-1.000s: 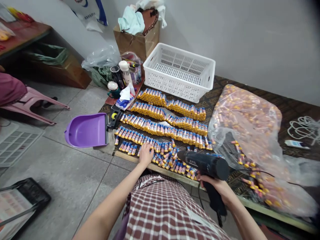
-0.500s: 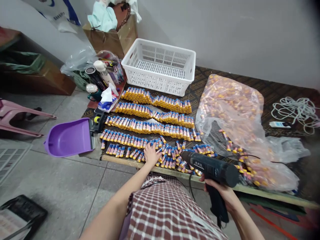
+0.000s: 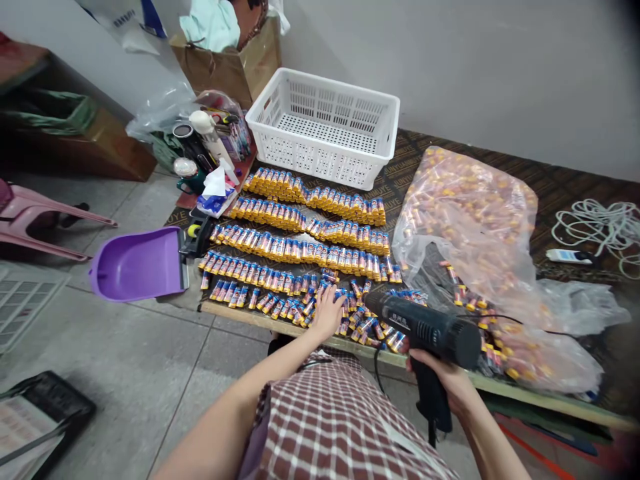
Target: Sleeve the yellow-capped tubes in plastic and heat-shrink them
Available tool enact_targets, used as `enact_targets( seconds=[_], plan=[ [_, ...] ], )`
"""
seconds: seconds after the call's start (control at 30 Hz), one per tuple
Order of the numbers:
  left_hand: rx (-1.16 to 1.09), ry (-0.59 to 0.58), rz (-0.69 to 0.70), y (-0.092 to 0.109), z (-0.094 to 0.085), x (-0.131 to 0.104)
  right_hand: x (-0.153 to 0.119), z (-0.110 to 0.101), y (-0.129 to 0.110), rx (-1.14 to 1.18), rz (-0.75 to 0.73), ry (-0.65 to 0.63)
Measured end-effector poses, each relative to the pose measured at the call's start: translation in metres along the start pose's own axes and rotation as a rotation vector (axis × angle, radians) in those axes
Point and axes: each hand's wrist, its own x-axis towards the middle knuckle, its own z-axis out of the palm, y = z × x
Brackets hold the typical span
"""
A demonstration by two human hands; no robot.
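Observation:
My right hand (image 3: 443,377) is wrapped round the handle of a black heat gun (image 3: 425,327), its nozzle pointing left over the bench. Loose small tubes (image 3: 365,327) with blue and yellow ends lie scattered under and around the nozzle. My left hand (image 3: 329,311) rests on the loose tubes near the front edge, fingers spread. Beyond it, more of these tubes stand in neat stacked rows (image 3: 295,248) running left to right. A shorter row lies at the front left.
Behind the rows stands a white plastic crate (image 3: 320,127). A clear bag of tubes (image 3: 465,193) lies on the right, near a coiled white cable (image 3: 595,227). At the left are a purple dustpan (image 3: 137,263), bottles (image 3: 193,147) and a pink stool (image 3: 45,220).
My left hand has moved right across the loose tubes, toward the nozzle. The heat gun stays in my right hand in nearly the same place. The view has shifted slightly.

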Motion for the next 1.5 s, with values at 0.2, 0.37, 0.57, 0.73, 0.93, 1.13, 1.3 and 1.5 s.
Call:
enact_targets(
  seconds=[0.2,0.37,0.57,0.73,0.93,1.13,1.3,1.5],
  plan=[
    [-0.055,0.173,-0.178,-0.051,-0.048,-0.047,0.015,0.031,-0.014,-0.063,-0.034,-0.091],
    [-0.013,0.249,-0.421,-0.117,-0.081,-0.108,0.021,0.049,-0.016,-0.159,-0.037,-0.211],
    [0.039,0.344,-0.587,-0.157,-0.106,-0.152,0.026,0.076,-0.029,-0.181,-0.077,-0.269],
    [0.011,0.369,-0.605,-0.167,-0.112,-0.157,0.026,0.101,-0.041,-0.198,-0.07,-0.309],
    [-0.027,0.384,-0.608,-0.174,-0.117,-0.158,0.029,0.127,-0.046,-0.231,-0.061,-0.351],
    [-0.02,0.395,-0.63,-0.187,-0.126,-0.171,0.037,0.161,-0.054,-0.237,-0.072,-0.385],
    [-0.01,0.415,-0.679,-0.201,-0.135,-0.183,0.043,0.198,-0.064,-0.232,-0.11,-0.435],
    [-0.007,0.428,-0.714,-0.211,-0.145,-0.199,0.062,0.249,-0.068,-0.201,-0.157,-0.554]
  ],
)
